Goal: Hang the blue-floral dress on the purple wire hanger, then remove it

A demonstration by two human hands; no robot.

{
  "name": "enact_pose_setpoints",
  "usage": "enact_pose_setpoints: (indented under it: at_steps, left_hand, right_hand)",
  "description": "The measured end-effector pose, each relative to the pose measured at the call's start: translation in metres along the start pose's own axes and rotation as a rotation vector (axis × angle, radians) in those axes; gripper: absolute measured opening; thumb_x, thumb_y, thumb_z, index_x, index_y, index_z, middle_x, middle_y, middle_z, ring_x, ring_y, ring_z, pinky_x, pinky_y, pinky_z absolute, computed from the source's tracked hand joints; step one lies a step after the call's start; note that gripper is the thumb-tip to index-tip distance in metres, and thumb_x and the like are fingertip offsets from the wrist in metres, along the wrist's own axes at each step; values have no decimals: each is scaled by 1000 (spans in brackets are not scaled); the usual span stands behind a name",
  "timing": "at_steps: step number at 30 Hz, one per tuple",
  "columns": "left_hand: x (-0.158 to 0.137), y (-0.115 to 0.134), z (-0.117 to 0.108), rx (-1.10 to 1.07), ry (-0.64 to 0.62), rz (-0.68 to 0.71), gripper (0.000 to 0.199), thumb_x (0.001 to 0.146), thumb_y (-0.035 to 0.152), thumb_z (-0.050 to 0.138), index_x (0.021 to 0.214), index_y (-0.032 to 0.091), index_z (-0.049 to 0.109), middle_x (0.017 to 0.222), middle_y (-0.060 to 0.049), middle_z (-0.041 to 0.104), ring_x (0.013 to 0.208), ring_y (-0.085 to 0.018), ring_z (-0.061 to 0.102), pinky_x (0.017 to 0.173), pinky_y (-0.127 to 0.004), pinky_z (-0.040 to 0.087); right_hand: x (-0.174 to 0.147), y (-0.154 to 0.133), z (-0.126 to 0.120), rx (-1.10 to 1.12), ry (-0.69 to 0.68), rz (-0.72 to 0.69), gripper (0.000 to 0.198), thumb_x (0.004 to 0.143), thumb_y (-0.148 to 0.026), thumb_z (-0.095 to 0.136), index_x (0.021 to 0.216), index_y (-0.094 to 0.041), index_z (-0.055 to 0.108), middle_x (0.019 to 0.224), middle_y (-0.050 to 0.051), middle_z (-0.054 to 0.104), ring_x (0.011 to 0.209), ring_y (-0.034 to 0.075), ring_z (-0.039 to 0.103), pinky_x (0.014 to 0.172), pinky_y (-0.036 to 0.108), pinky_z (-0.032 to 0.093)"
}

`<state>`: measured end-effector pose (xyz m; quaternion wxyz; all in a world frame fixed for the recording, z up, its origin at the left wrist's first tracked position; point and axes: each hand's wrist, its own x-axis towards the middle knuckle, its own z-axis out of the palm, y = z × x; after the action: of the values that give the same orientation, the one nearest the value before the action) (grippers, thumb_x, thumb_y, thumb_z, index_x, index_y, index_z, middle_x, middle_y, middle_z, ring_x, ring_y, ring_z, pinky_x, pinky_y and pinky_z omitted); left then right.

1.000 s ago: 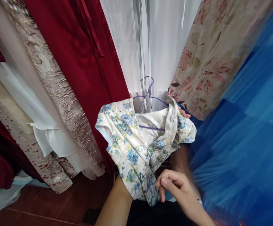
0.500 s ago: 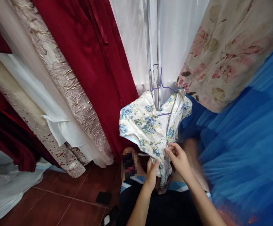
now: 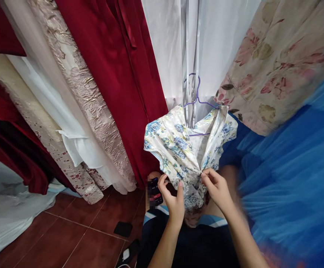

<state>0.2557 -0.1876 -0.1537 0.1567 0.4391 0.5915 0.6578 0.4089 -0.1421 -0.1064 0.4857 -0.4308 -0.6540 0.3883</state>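
A white dress (image 3: 175, 149) with blue and green flowers hangs on a purple hanger (image 3: 197, 93) in front of my lap. Its front is parted in a deep V, and the lower part lies bunched between my legs. My right hand (image 3: 216, 186) pinches the fabric at the bottom point of that opening; any zip pull there is hidden by the fingertips. At the left side of the waist is my left hand (image 3: 173, 197), thumb and fingers spread apart, close to the cloth without gripping it.
Long garments hang all round: a dark red one (image 3: 117, 74), white cloth (image 3: 167, 44), a pink-flowered one (image 3: 262, 74) and blue tulle (image 3: 284, 171). A phone with a lit screen (image 3: 154, 193) rests by my left leg. Dark flat items (image 3: 122, 229) lie on the red tiles (image 3: 67, 227).
My left hand has let go of the dress's waist and spread its fingers at the left. My right hand still pinches the opening's lower end. The view has shifted slightly.
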Motion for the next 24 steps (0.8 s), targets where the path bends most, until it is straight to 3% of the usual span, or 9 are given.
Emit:
enact_pose_setpoints:
  at_steps: [3,6,10,15,19,24]
  left_hand:
    - [4,24,5,83,-174,165,35,92,29,60,126,21,52,125,-14,59,118,-25,59,101,-39,48]
    - [11,40,16,79,-368,156,17,95,22,53,111,21,58,106,-8,66,103,-21,64,92,-33,51]
    - [21,52,19,92,-489,176,8,96,20,49,95,22,57,91,-3,66,90,-18,64,83,-29,50]
    - [26,71,3,210,-642,245,11,94,16,49,85,22,52,85,-2,61,83,-18,61,76,-28,46]
    - [31,87,-8,365,-784,278,13,90,11,49,84,23,50,85,-2,61,79,-18,60,69,-27,43]
    - [38,96,-12,639,-963,457,14,86,9,51,85,22,56,84,-4,63,68,-19,60,59,-30,36]
  right_hand:
    - [-7,-12,-3,-75,-78,-40,26,99,-38,51,85,-18,59,70,0,57,65,15,51,61,25,37]
    - [-8,-22,-9,-155,-162,-120,24,100,-35,49,90,-18,62,78,2,63,71,17,57,66,26,41]
    - [4,-28,-25,-296,-151,-283,18,100,-29,49,98,-20,65,89,5,69,81,19,63,74,28,45]
    - [56,-40,-41,-426,45,-542,15,97,-28,54,96,-20,67,92,7,72,84,21,66,77,31,48]
    - [118,-70,-45,-510,284,-610,15,95,-28,56,91,-20,69,83,4,72,70,18,62,66,29,44]
    - [168,-112,-41,-500,436,-676,14,93,-25,55,90,-19,67,80,3,69,65,16,58,64,29,41]
